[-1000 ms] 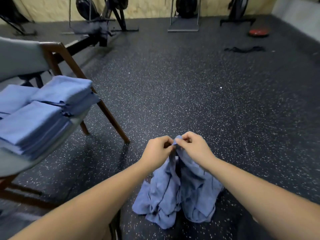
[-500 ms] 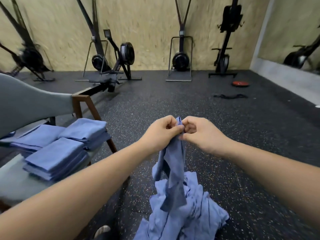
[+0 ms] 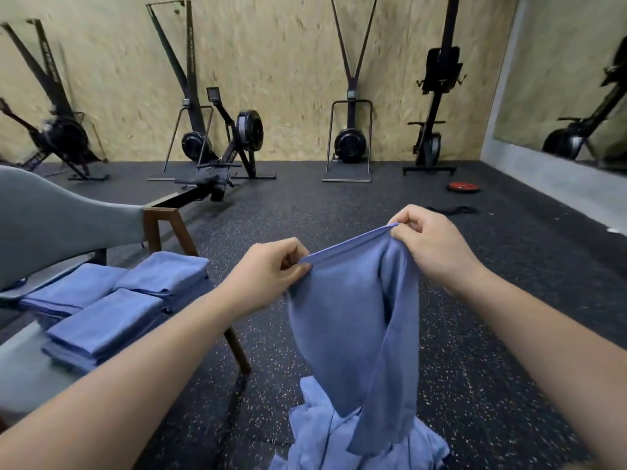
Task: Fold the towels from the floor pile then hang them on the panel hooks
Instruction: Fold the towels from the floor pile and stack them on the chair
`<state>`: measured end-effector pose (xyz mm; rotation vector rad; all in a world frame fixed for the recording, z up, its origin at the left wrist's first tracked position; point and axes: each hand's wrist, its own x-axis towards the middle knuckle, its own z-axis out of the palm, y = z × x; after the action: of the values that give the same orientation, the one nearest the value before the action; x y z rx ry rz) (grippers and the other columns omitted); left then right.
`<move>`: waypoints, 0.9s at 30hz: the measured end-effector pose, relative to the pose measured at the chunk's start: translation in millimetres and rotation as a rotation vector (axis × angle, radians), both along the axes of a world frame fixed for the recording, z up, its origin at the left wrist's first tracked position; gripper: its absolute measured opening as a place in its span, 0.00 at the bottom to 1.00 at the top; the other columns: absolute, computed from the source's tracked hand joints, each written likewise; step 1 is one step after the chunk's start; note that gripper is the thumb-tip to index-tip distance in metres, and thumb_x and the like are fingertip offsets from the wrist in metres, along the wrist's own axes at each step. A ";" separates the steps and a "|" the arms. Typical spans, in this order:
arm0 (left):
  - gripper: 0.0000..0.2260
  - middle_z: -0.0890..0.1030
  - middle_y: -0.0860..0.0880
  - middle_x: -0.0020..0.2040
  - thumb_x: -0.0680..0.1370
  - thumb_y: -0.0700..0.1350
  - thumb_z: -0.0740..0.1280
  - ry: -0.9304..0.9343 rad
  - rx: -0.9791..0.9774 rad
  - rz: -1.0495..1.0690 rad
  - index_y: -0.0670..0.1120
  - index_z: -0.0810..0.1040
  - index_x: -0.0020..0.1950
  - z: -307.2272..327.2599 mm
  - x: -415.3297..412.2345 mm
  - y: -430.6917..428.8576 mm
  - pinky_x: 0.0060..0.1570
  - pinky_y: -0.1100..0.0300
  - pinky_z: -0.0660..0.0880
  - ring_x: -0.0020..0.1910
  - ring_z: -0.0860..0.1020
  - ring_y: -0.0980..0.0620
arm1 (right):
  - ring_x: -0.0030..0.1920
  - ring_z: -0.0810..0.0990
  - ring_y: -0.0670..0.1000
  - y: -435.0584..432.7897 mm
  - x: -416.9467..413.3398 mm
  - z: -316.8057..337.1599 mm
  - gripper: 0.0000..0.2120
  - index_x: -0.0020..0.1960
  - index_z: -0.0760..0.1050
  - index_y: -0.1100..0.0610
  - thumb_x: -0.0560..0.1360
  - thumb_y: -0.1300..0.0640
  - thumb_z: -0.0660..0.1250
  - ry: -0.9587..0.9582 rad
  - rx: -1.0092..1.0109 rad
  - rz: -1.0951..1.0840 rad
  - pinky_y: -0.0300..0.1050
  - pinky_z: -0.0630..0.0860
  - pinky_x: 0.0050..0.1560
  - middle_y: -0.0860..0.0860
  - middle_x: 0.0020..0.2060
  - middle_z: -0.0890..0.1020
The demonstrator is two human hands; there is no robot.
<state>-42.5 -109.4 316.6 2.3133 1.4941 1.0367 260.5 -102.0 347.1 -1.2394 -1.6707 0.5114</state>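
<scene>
The left grip [image 3: 271,271] and right grip [image 3: 432,247] each pinch just the hem of the limp blue cloth towel [image 3: 349,320], whose twisted tail may snag the crumpled blue floor pile [image 3: 315,432].

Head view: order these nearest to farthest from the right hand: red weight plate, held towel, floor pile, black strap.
1. held towel: its top edge is pinched in the right hand.
2. floor pile: on the floor below the hands.
3. black strap: on the floor ahead, slightly right.
4. red weight plate: farther back, towards the wall.
</scene>
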 end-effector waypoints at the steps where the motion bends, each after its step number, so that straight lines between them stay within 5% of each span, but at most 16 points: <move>1: 0.06 0.81 0.59 0.36 0.80 0.47 0.75 0.008 -0.013 0.019 0.54 0.80 0.45 -1.1 -6.9 2.6 0.36 0.65 0.70 0.33 0.76 0.61 | 0.42 0.80 0.49 1.8 5.0 -1.7 0.09 0.44 0.81 0.48 0.78 0.58 0.66 0.008 -0.002 -0.013 0.51 0.74 0.47 0.48 0.40 0.86; 9: 0.04 0.86 0.55 0.41 0.79 0.50 0.77 -0.170 -0.087 0.094 0.53 0.86 0.46 1.4 -46.5 14.3 0.46 0.56 0.75 0.39 0.79 0.59 | 0.36 0.73 0.47 7.6 26.6 -18.8 0.07 0.43 0.81 0.52 0.77 0.59 0.67 -0.076 -0.106 -0.052 0.49 0.67 0.42 0.47 0.33 0.82; 15: 0.05 0.85 0.54 0.39 0.80 0.51 0.76 -0.210 -0.065 0.097 0.53 0.85 0.45 2.5 -36.0 14.0 0.41 0.61 0.71 0.38 0.77 0.60 | 0.35 0.73 0.47 5.0 24.6 -27.5 0.08 0.43 0.81 0.51 0.76 0.60 0.66 -0.287 -0.236 -0.022 0.46 0.67 0.37 0.41 0.29 0.79; 21: 0.04 0.84 0.56 0.40 0.78 0.52 0.77 -0.012 -0.021 -0.025 0.55 0.86 0.45 -2.7 9.7 11.4 0.43 0.65 0.72 0.42 0.81 0.58 | 0.54 0.85 0.41 -11.7 -11.3 -47.3 0.11 0.57 0.81 0.42 0.76 0.45 0.77 -0.298 -0.296 0.179 0.47 0.80 0.61 0.41 0.52 0.86; 27: 0.05 0.77 0.60 0.30 0.75 0.51 0.80 -0.034 -0.080 -0.111 0.54 0.86 0.43 -8.2 40.4 8.4 0.34 0.66 0.65 0.31 0.71 0.60 | 0.53 0.85 0.43 -25.3 -47.7 -58.5 0.12 0.60 0.81 0.51 0.79 0.52 0.77 -0.069 -0.267 0.373 0.49 0.81 0.64 0.51 0.51 0.87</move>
<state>-2.1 -101.0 308.4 2.2836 1.3527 0.9647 212.8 -127.3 288.6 -1.1420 -1.9514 0.9532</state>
